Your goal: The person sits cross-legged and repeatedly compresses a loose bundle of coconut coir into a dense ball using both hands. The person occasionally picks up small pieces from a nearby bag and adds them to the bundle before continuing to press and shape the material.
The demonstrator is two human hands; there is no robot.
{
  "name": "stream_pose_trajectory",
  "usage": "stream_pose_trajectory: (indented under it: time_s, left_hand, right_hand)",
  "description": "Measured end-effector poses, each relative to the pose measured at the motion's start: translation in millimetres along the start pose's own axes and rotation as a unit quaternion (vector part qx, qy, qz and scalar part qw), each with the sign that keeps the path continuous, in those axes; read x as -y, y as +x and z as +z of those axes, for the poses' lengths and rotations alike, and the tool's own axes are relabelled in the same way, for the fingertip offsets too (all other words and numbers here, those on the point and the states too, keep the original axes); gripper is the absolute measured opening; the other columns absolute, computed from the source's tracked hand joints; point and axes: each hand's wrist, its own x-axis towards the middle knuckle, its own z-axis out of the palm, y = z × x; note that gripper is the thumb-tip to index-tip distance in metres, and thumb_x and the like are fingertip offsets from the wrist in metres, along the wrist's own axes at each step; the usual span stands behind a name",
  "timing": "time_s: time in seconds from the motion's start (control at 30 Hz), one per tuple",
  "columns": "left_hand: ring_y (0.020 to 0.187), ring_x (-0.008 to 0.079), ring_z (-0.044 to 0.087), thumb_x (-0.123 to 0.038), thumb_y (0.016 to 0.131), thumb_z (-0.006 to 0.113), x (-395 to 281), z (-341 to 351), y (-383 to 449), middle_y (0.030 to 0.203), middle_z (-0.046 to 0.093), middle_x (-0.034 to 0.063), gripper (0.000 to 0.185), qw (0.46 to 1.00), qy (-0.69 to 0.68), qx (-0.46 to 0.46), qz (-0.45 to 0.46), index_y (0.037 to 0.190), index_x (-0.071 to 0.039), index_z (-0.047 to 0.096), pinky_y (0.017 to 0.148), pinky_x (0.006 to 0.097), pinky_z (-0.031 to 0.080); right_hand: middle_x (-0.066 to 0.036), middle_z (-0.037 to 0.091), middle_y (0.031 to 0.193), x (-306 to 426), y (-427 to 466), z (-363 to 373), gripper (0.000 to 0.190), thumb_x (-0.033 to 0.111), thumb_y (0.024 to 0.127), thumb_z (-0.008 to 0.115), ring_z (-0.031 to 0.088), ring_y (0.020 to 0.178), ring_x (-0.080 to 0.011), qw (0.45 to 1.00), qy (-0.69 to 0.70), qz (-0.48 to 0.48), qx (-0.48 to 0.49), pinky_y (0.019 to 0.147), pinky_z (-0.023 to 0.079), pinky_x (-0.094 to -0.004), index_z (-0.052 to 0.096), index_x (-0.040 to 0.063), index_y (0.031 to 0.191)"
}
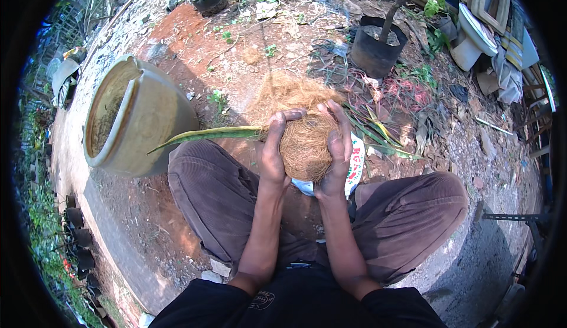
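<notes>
Between my two hands is a round ball of brown coconut fibre [306,148], held above the ground in front of my lap. My left hand [274,148] cups its left side, with the thumb and fingers along the upper edge. On the other side, my right hand [337,151] presses with its fingers bent over the top. A long green leaf with yellow edges [208,135], like a snake plant's, sticks out leftward from the ball. Beyond it lies a heap of loose coconut fibre [292,89]. A white printed plastic sack [355,162] shows partly beneath my right hand.
A large glazed pot with a chipped rim [155,120] leans at my left. More snake plant leaves [372,126] lie to the right, near pink plastic string [403,89]. Black planter bags [378,51] stand farther off. At the far right is a discarded toilet bowl [476,35].
</notes>
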Motion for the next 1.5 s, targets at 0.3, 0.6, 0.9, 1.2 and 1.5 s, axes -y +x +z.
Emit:
stream_pose_trajectory:
  time_s: [0.3, 0.6, 0.9, 1.2, 1.5]
  left_hand:
    - [0.122, 0.0307, 0.055, -0.018, 0.097, 0.042, -12, 2, 12, 0.120, 0.062, 0.0214, 0.037, 0.932, 0.230, 0.211, 0.182, 0.116, 0.008, 0.060, 0.108, 0.0421, 0.039]
    - [0.119, 0.0275, 0.055, -0.020, 0.099, 0.039, 0, 10, -2, 0.120, 0.063, 0.0170, 0.038, 0.998, -0.013, 0.041, -0.036, 0.113, 0.006, 0.063, 0.107, 0.0406, 0.039]
    - [0.109, 0.0312, 0.058, -0.024, 0.101, 0.041, -12, 10, 5, 0.109, 0.064, 0.0193, 0.037, 0.989, 0.042, 0.130, 0.049, 0.089, 0.004, 0.062, 0.103, 0.0450, 0.041]
    - [0.120, 0.0298, 0.050, -0.025, 0.103, 0.040, -12, 11, 3, 0.105, 0.062, 0.0172, 0.034, 0.932, 0.245, 0.189, 0.188, 0.093, 0.002, 0.059, 0.110, 0.0443, 0.034]
    - [0.113, 0.0275, 0.055, -0.027, 0.104, 0.042, -1, 10, -7, 0.106, 0.062, 0.0139, 0.031, 0.993, -0.100, 0.064, -0.003, 0.097, -0.002, 0.059, 0.105, 0.0430, 0.039]
  right_hand:
    - [-0.015, 0.061, 0.121, 19, 5, -7, 0.042, 0.019, 0.091, 0.052, 0.060, 0.114, -0.0248, 0.972, 0.069, 0.220, -0.049, 0.098, 0.049, -0.0374, 0.053, -0.001, 0.128]
    - [-0.015, 0.064, 0.115, 10, 6, -13, 0.038, 0.014, 0.085, 0.056, 0.058, 0.112, -0.0240, 0.976, -0.183, -0.102, 0.060, 0.101, 0.042, -0.0367, 0.059, -0.005, 0.118]
    - [-0.018, 0.061, 0.119, 12, 3, -16, 0.048, 0.031, 0.087, 0.052, 0.059, 0.113, -0.0276, 0.996, -0.012, 0.007, 0.086, 0.103, 0.043, -0.0393, 0.056, -0.002, 0.122]
    - [-0.019, 0.062, 0.117, 10, 1, -16, 0.048, 0.033, 0.085, 0.052, 0.061, 0.109, -0.0282, 0.987, 0.099, 0.124, -0.027, 0.098, 0.047, -0.0389, 0.061, -0.005, 0.113]
    - [-0.017, 0.064, 0.115, 8, 6, -14, 0.040, 0.028, 0.087, 0.050, 0.060, 0.110, -0.0268, 0.986, -0.056, -0.116, 0.108, 0.105, 0.043, -0.0435, 0.063, -0.005, 0.107]
